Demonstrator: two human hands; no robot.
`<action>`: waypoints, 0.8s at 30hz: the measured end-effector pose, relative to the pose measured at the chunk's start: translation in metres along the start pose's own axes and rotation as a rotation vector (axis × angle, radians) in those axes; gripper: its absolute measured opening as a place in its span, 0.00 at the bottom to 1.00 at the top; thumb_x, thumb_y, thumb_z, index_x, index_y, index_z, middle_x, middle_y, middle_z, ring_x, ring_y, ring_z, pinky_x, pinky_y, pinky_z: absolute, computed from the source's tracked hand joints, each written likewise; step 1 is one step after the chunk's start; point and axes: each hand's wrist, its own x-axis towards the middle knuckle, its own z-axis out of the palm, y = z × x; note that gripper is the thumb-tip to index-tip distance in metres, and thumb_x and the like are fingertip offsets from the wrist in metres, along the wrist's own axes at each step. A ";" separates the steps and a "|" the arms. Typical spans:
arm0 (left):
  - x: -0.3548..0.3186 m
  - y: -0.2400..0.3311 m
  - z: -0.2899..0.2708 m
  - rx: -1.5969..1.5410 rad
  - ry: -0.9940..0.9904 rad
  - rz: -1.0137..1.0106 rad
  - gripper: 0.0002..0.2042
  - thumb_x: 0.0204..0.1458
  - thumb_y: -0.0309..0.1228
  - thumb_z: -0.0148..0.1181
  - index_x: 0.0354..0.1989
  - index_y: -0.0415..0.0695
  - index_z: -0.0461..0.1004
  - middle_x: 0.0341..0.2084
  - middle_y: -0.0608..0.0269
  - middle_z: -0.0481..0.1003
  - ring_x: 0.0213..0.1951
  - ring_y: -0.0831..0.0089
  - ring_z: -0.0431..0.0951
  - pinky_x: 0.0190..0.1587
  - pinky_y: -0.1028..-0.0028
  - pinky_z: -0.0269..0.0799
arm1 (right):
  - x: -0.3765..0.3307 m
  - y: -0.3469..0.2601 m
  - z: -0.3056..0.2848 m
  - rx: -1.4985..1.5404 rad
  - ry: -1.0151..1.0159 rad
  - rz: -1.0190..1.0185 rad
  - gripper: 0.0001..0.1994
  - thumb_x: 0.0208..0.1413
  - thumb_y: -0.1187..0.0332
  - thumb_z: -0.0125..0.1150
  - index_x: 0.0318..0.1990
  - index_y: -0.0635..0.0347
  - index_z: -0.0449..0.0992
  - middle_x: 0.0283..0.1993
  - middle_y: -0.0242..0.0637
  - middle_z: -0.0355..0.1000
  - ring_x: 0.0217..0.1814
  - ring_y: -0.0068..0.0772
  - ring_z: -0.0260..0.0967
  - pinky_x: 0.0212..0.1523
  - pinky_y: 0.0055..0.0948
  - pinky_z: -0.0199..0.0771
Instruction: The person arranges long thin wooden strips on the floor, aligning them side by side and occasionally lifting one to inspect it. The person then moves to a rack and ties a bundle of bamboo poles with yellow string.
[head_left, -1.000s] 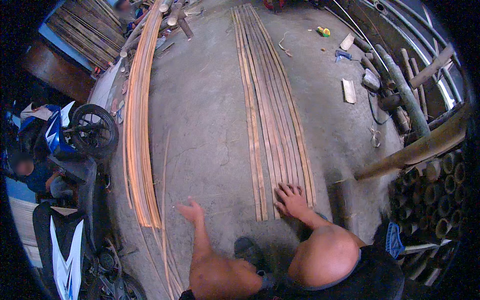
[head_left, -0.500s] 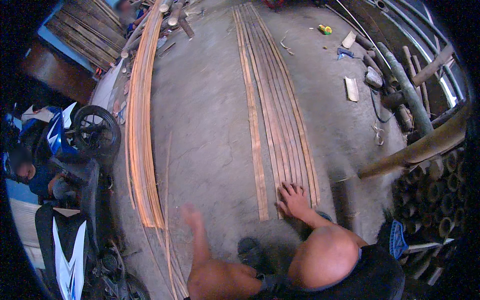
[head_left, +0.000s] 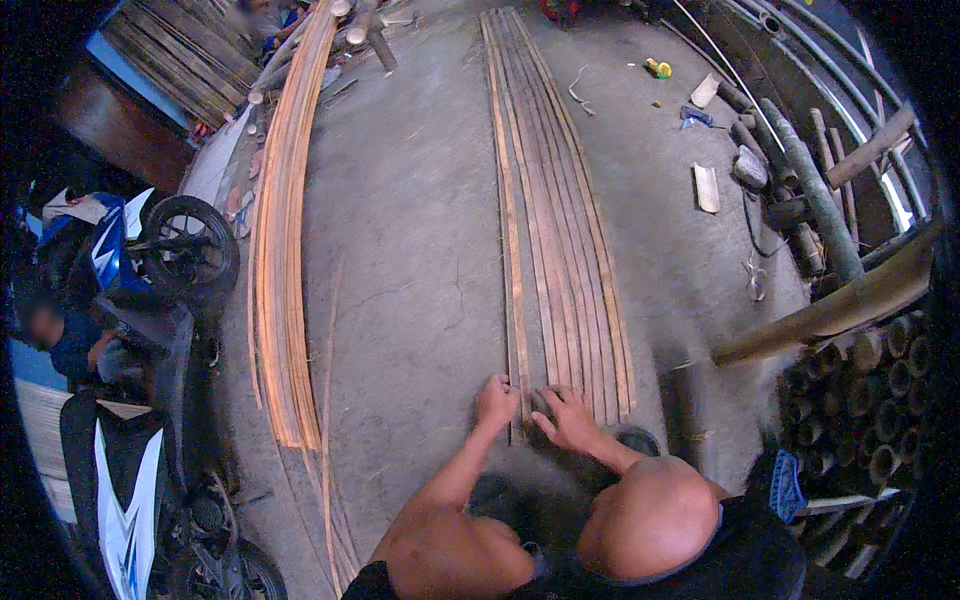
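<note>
Long, flat bamboo strips (head_left: 560, 240) lie side by side on the concrete floor ahead of me, fanning slightly toward my end. A gap separates the leftmost bamboo strip (head_left: 511, 300) from the others. My left hand (head_left: 497, 402) is closed at the near end of that strip, fingers pinching its edge; the fingertips are partly hidden. Just to its right, my right hand (head_left: 566, 418) rests across the near ends of the neighbouring strips, palm down with fingers apart and slightly bent. My knees are bent on either side of my arms.
A thick bundle of orange-lit strips (head_left: 285, 250) lies to the left, beside a blue-and-white motorcycle (head_left: 125, 250). A person (head_left: 75, 345) sits at far left. Bamboo poles (head_left: 830, 300) and stacked tubes (head_left: 860, 400) fill the right. A blue tool (head_left: 697, 117) lies on the floor.
My left hand has swung right from the open floor to the leftmost strip's near end. That strip now looks narrower and tilted. My right hand has shifted slightly left.
</note>
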 end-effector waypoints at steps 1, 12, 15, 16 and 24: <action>0.002 -0.003 -0.003 -0.125 -0.050 -0.013 0.17 0.54 0.34 0.60 0.49 0.37 0.75 0.43 0.51 0.79 0.49 0.57 0.78 0.52 0.65 0.70 | 0.002 0.000 0.000 0.041 0.012 -0.006 0.27 0.61 0.52 0.59 0.61 0.60 0.69 0.59 0.53 0.69 0.60 0.56 0.66 0.60 0.51 0.65; -0.025 0.042 -0.035 -0.516 -0.562 0.188 0.22 0.66 0.46 0.52 0.51 0.37 0.78 0.37 0.65 0.79 0.38 0.78 0.74 0.45 0.74 0.71 | 0.047 0.000 -0.050 0.778 0.328 0.312 0.16 0.69 0.60 0.50 0.54 0.64 0.69 0.35 0.48 0.75 0.36 0.40 0.76 0.41 0.40 0.75; -0.016 0.062 -0.029 -0.387 -0.485 0.343 0.23 0.66 0.46 0.51 0.52 0.36 0.77 0.40 0.62 0.80 0.41 0.72 0.76 0.49 0.71 0.72 | 0.031 0.001 -0.099 0.495 0.539 0.226 0.15 0.69 0.62 0.50 0.54 0.64 0.69 0.29 0.44 0.71 0.29 0.33 0.70 0.33 0.36 0.73; -0.019 0.084 -0.025 -0.331 -0.471 0.407 0.23 0.66 0.46 0.51 0.53 0.37 0.77 0.42 0.60 0.80 0.44 0.68 0.77 0.52 0.68 0.72 | 0.022 0.023 -0.100 0.443 0.508 0.290 0.15 0.69 0.62 0.50 0.55 0.62 0.69 0.31 0.48 0.73 0.31 0.39 0.73 0.34 0.40 0.74; 0.014 0.176 -0.020 0.384 -0.630 0.789 0.26 0.62 0.48 0.53 0.57 0.38 0.72 0.51 0.43 0.74 0.54 0.49 0.75 0.58 0.57 0.69 | 0.002 0.147 -0.093 0.041 0.378 0.495 0.17 0.66 0.59 0.53 0.60 0.45 0.71 0.32 0.59 0.75 0.35 0.67 0.73 0.36 0.58 0.73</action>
